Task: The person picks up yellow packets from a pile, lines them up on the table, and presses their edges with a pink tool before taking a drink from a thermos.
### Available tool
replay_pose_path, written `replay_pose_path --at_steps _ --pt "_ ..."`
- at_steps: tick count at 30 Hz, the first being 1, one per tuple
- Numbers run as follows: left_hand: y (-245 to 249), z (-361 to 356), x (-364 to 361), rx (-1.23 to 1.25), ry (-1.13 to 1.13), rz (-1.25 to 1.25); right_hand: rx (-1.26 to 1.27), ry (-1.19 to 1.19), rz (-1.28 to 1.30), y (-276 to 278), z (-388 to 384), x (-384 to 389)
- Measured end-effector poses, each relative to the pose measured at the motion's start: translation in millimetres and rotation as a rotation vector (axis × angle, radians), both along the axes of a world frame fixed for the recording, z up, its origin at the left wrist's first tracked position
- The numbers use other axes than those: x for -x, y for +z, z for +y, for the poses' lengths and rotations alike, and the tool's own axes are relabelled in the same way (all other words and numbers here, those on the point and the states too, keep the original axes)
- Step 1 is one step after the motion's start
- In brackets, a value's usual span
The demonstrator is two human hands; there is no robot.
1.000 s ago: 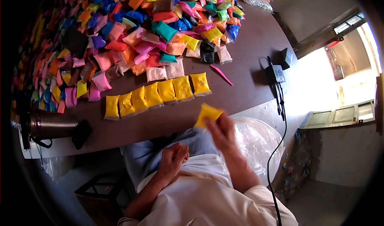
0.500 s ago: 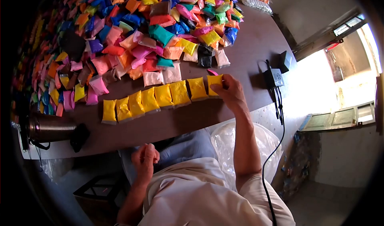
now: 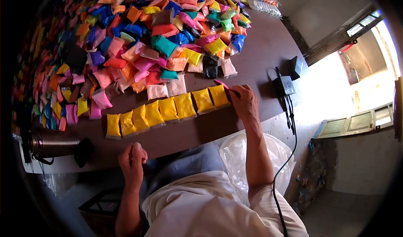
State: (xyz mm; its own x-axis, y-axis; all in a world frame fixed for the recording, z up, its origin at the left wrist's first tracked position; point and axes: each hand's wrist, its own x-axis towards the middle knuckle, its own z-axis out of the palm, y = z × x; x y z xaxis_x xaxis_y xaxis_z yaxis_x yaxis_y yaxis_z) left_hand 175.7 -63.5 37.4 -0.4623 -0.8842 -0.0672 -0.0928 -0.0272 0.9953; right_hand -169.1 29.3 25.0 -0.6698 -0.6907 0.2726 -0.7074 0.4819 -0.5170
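Several yellow packets lie side by side in a slightly slanting row on the brown table. At the row's right end, my right hand is beside the last yellow packet, its fingers bent together near a pink strip. Whether the fingertips grip anything is hidden. My left hand is held closed at the table's front edge, below the left part of the row, and no object shows in it.
A large heap of colourful packets covers the back and left. A metal mug stands at the front left. Black adapters with cables sit at the right. A clear plastic bag is below the table edge.
My left hand has moved left and up to the table edge. My right hand has shifted slightly down and right, off the face of the last yellow packet. The view has shifted a little.
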Motion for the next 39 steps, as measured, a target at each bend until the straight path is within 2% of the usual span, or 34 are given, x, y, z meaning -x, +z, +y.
replay_pose_path --at_steps 3,6,8,10,13,15,17,19,20,21,23,24,25,27,29,34,36,39 --pt "-7 -4 4 -0.048 0.024 -0.035 0.018 -0.075 -0.004 -4 6 9" --pt "-18 1 6 0.01 0.025 -0.03 0.012 -0.222 0.019 -8 18 30" --pt "-25 4 7 0.216 0.024 -0.11 0.028 -0.267 0.032 -8 24 43" --pt "-27 7 7 0.298 0.029 -0.18 0.043 -0.306 0.046 -9 30 57" --pt "-29 12 8 0.401 0.062 -0.318 0.017 -0.402 0.25 -2 21 50" --pt "-25 13 13 0.621 0.046 -0.321 0.152 -0.249 0.084 9 13 18" --pt "-31 14 16 0.697 0.038 -0.338 0.34 0.052 -0.126 5 0 -27" --pt "-34 15 22 0.893 0.047 -0.318 0.229 0.367 -0.118 26 -13 -91" --pt "-38 16 19 0.907 0.03 -0.373 0.155 0.621 0.0 35 -19 -117" --pt "-35 16 19 0.913 0.034 -0.379 0.122 0.775 0.025 25 -27 -142" --pt "-28 15 21 1.074 0.138 -0.15 0.028 0.964 -0.108 48 -43 -188" --pt "-68 36 8 0.294 0.098 -0.085 0.032 0.969 -0.105 45 -50 -204" --pt "-80 36 6 0.217 0.059 -0.131 0.08 0.97 -0.059 39 -56 -217" --pt "-77 34 5 0.451 0.01 -0.313 0.13 0.976 -0.009 33 -67 -230" --pt "-74 33 5 0.576 -0.013 -0.37 0.099 0.933 0.036 30 -75 -237" --pt "-82 37 -2 0.636 -0.05 -0.419 0.054 0.944 -0.007 20 -97 -241" --pt "-95 37 -7 0.852 -0.132 -0.652 0.027 0.93 -0.052 20 -103 -243" --pt "-107 34 -2 0.85 -0.131 -0.666 0.08 0.869 -0.064 30 -91 -237"
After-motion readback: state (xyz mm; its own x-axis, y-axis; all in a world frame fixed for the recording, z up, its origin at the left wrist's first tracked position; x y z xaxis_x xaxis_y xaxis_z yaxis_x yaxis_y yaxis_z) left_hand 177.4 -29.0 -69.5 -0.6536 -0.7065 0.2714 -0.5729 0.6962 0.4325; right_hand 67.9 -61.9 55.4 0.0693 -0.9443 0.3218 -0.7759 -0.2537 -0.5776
